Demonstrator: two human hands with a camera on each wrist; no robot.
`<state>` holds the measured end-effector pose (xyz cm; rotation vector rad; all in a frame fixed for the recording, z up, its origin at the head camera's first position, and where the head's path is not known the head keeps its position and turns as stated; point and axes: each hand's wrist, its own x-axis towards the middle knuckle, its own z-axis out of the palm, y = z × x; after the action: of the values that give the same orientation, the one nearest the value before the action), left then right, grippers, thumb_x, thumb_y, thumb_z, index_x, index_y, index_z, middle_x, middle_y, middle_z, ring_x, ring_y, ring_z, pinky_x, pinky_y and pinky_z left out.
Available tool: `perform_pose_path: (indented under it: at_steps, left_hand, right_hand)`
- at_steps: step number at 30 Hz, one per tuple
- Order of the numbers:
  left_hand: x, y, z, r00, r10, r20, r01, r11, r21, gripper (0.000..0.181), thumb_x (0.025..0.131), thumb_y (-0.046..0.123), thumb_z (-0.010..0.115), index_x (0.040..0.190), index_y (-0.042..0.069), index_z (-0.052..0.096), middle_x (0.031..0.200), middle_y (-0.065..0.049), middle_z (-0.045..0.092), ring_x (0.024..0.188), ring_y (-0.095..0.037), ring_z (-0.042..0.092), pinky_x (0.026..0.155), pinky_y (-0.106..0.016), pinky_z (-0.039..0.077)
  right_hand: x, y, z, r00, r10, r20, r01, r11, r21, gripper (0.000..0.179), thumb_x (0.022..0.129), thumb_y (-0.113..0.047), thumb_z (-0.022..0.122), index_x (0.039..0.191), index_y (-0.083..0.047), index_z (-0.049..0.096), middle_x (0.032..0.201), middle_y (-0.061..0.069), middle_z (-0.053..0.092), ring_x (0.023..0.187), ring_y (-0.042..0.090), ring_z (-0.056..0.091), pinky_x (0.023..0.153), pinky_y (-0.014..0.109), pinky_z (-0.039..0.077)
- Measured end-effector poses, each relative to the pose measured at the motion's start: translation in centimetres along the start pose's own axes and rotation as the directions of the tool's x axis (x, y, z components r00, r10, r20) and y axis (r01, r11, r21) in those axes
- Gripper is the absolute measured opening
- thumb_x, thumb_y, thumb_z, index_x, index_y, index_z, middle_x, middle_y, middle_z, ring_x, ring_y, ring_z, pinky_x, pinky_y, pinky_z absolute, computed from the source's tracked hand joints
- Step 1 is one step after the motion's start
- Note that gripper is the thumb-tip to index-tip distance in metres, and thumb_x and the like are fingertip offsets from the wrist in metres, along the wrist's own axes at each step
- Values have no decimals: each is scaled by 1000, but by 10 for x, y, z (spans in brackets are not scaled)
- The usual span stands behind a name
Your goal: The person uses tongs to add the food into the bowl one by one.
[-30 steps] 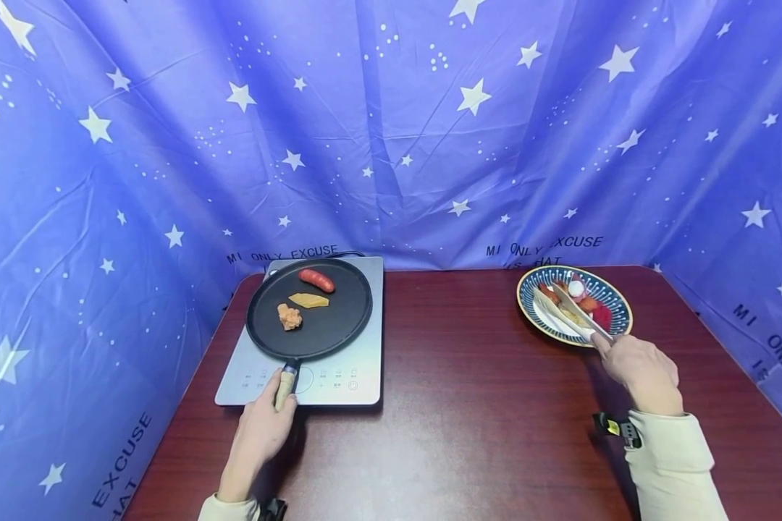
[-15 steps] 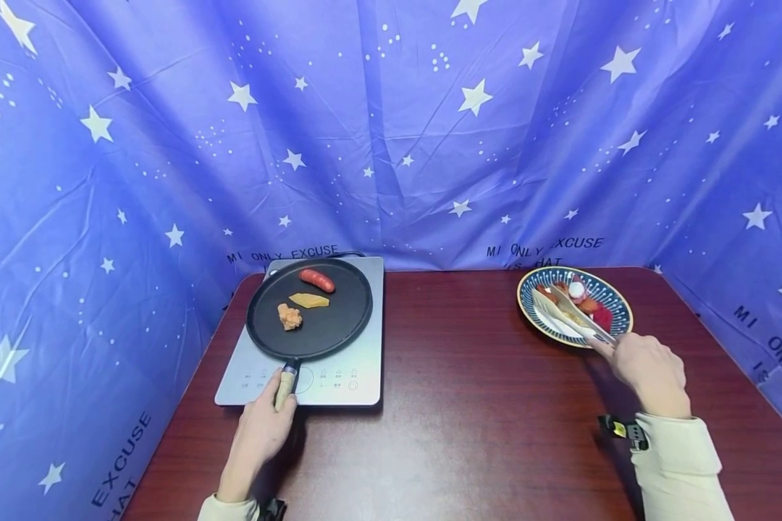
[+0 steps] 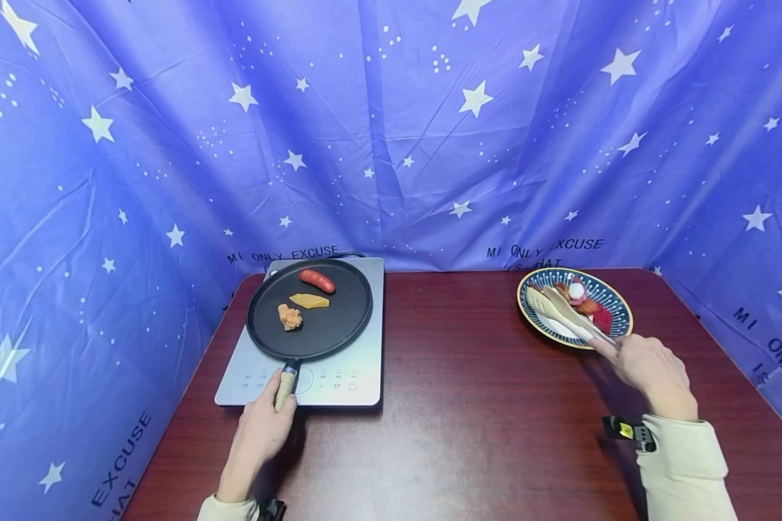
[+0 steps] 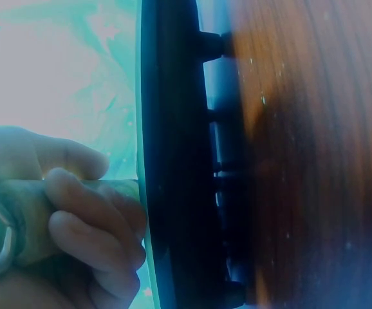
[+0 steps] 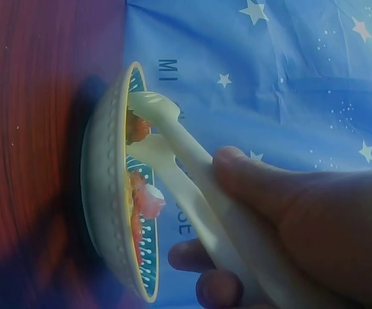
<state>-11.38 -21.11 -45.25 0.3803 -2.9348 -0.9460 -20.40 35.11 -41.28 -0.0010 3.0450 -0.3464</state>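
Note:
In the head view, my left hand (image 3: 266,427) grips the wooden handle (image 3: 284,392) of a flat black pan (image 3: 332,334). On the pan lie a red sausage (image 3: 317,280), a flat yellow piece (image 3: 309,300) and a lumpy light-brown piece (image 3: 289,317). My right hand (image 3: 652,375) holds pale tongs (image 5: 189,148), thumb along one arm and fingers on the other. Their tips reach into a blue-patterned plate (image 3: 523,307). A brown-orange food piece (image 5: 136,129) shows between the tips in the right wrist view. Red food (image 3: 602,320) and a pink-and-white piece (image 3: 576,291) lie in the plate too.
Under the pan is a silver induction cooker (image 3: 365,376) with touch controls along its front. Both it and the plate stand on a dark red wooden table (image 3: 450,405). A blue star-printed curtain (image 3: 404,210) surrounds the table's back and sides.
My right hand has shifted slightly right and toward me, and the tongs' tips now lie further left in the plate. My left hand and the pan stay put.

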Motion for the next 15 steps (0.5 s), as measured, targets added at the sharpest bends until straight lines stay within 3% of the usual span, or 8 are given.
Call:
perform_pose_path:
  at_steps: [7, 15]
  left_hand:
    - [0, 0, 0, 1000, -6, -3, 6, 1000, 0, 60, 91, 28, 50, 145, 7, 37, 104, -25, 62, 70, -27, 54, 66, -46, 44]
    - [-1, 0, -1, 1000, -5, 2, 5, 1000, 0, 60, 91, 27, 50, 146, 7, 36, 107, -27, 61, 70, -27, 54, 65, -46, 44]
  right_hand:
    - [2, 4, -2, 996, 7, 93, -10, 1000, 23, 67, 94, -61, 34, 66, -5, 58, 64, 15, 52, 63, 33, 54, 50, 48, 42]
    - [2, 10, 2, 997, -40, 66, 36, 997, 73, 61, 96, -55, 37, 62, -8, 56, 53, 5, 52, 55, 25, 53, 52, 42, 40]
